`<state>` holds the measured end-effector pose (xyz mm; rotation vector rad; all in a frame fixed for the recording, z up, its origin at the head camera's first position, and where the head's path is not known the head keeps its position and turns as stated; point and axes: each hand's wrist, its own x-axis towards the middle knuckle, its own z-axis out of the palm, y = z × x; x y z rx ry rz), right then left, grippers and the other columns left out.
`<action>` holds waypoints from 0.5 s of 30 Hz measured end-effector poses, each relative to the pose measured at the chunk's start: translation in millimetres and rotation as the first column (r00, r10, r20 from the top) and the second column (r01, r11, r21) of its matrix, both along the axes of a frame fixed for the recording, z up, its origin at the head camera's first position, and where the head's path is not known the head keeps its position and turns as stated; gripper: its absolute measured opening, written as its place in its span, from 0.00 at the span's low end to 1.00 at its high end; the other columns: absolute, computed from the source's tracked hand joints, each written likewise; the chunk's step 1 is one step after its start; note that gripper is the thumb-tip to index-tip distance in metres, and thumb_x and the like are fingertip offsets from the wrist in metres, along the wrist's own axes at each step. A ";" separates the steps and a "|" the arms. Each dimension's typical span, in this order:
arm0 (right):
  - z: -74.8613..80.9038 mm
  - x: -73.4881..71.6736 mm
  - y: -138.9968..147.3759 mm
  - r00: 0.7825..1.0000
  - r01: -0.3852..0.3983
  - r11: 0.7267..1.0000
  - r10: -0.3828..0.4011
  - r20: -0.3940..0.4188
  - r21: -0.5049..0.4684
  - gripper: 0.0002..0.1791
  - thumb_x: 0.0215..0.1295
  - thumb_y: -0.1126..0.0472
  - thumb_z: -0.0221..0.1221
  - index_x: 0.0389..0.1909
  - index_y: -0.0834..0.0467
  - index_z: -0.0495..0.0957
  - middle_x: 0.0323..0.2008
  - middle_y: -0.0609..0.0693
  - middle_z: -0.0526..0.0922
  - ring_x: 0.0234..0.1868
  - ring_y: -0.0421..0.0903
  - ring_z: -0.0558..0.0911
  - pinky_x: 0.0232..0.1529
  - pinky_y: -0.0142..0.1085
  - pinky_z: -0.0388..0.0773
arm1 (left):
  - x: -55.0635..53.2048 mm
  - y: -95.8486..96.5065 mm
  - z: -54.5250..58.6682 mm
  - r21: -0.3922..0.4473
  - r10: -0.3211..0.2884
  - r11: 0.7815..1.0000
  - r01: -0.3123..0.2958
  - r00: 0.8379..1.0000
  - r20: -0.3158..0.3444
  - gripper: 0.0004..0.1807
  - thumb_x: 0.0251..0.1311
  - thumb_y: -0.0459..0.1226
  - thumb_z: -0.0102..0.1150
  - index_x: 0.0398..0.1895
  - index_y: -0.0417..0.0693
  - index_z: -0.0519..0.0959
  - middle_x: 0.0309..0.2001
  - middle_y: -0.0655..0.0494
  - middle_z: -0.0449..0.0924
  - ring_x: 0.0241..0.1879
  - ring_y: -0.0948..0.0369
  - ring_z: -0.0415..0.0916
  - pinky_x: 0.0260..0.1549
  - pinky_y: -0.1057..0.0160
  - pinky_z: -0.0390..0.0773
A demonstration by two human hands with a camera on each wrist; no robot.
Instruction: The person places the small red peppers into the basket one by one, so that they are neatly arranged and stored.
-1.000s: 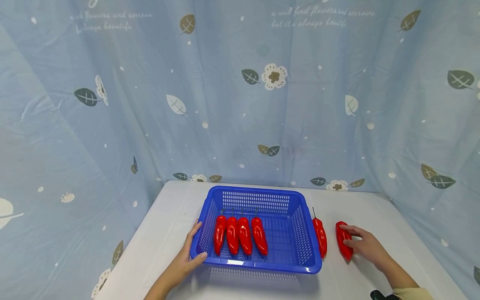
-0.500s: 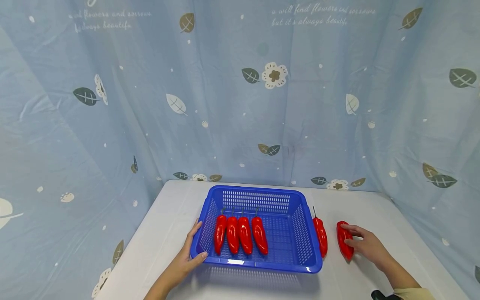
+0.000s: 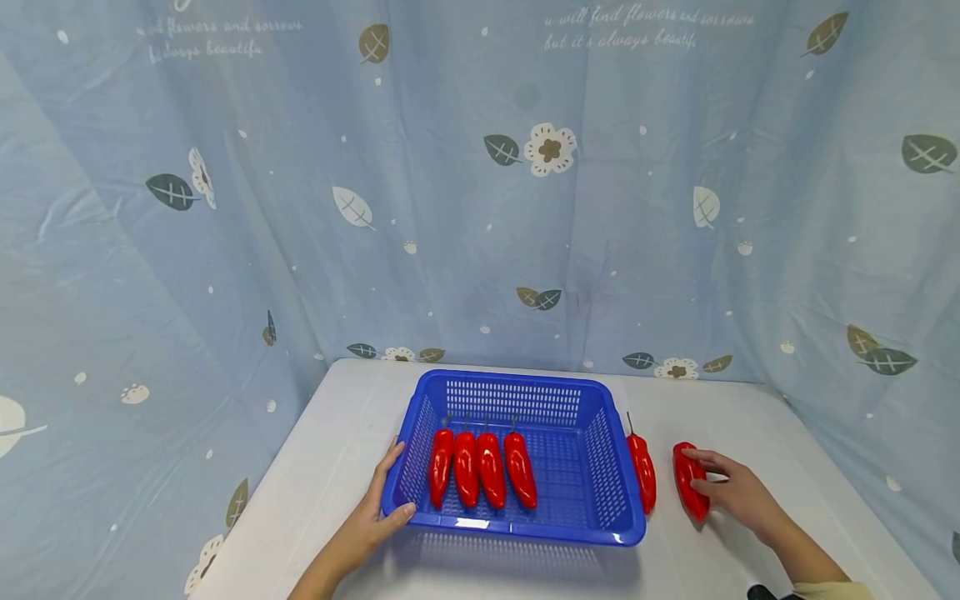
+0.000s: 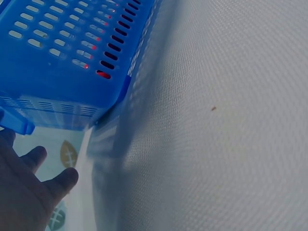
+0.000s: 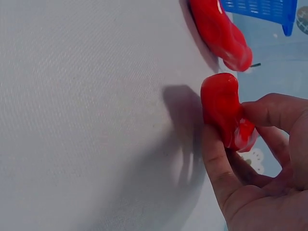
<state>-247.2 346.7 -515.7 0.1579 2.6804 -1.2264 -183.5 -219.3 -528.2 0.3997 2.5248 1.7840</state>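
My left hand [image 3: 369,508] rests against the near left corner of a blue plastic basket [image 3: 517,533]. Its thumb lies on the rim; in the left wrist view, straight, spread fingers [image 4: 62,183] show below the rim. Inside the basket, several red peppers [image 3: 491,471] lie in a row on the left side. To the right, my right hand [image 3: 731,492] pinches another red pepper [image 3: 688,483] between thumb and fingers, with its shadow on the white surface in the right wrist view. Between that hand and the basket lies one more red pepper [image 3: 642,475], its stem pointing away.
A white-covered table [image 3: 300,492] carries everything. Behind it and at both sides hangs a blue curtain [image 3: 450,208] printed with leaves and flowers. The right part of the basket floor [image 3: 558,467] shows bare mesh.
Almost nothing differs. The view shifts very slightly, while both hands, the basket and the peppers keep their places.
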 end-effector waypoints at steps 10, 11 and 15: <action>4.6 1.9 -5.7 1.000 0.004 1.000 -0.004 -0.012 -0.002 0.38 0.64 0.59 0.67 0.72 0.66 0.65 0.64 0.77 0.66 0.60 0.75 0.70 0.43 0.49 0.87 | -0.8 -0.1 -0.8 0.007 -0.001 1.000 0.001 1.000 0.005 0.48 0.64 0.40 0.60 0.82 0.62 0.44 0.82 0.42 0.29 0.77 0.31 0.32 0.65 0.24 0.42; 5.3 2.2 -6.5 1.000 0.003 1.000 -0.003 -0.015 -0.003 0.38 0.64 0.59 0.67 0.72 0.65 0.65 0.64 0.77 0.66 0.60 0.75 0.70 0.43 0.49 0.87 | -0.8 -0.2 -0.8 0.008 -0.002 1.000 0.002 1.000 0.005 0.48 0.64 0.40 0.60 0.82 0.62 0.44 0.82 0.42 0.29 0.77 0.31 0.32 0.65 0.24 0.42; 8.5 4.2 -9.6 1.000 -0.002 1.000 0.001 -0.030 -0.010 0.37 0.64 0.59 0.67 0.72 0.64 0.67 0.64 0.77 0.67 0.59 0.74 0.71 0.42 0.49 0.87 | -1.0 -0.1 -1.3 0.001 0.002 1.000 -0.002 1.000 0.004 0.48 0.64 0.40 0.60 0.82 0.63 0.45 0.82 0.42 0.29 0.77 0.31 0.32 0.64 0.24 0.43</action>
